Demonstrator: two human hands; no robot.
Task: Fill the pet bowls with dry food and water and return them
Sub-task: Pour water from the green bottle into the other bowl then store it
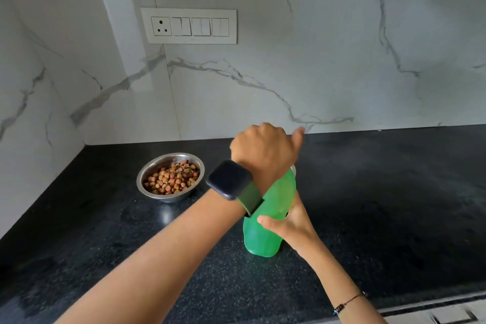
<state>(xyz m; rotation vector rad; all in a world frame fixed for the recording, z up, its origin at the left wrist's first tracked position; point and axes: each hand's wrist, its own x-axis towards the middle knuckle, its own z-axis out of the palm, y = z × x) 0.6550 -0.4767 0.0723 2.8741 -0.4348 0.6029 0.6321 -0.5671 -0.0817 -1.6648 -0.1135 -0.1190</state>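
Green bottle (265, 231) tilted above the counter (394, 205), right hand (292, 223) grasping its body, left hand (263, 150) clenched over the top, presumably the cap. Filled food bowl (171, 177) nearby. Risk: water spilling through a loosened cap.

Bright, even daylight. A tall pale reflection streaks the marble wall (289, 47) at 11 o'clock. My worktop (394, 192) shows soft sheen toward 3 o'clock. Wide-angle bending at the edges. Motion blur at 5 o'clock; centre is fairly sharp.
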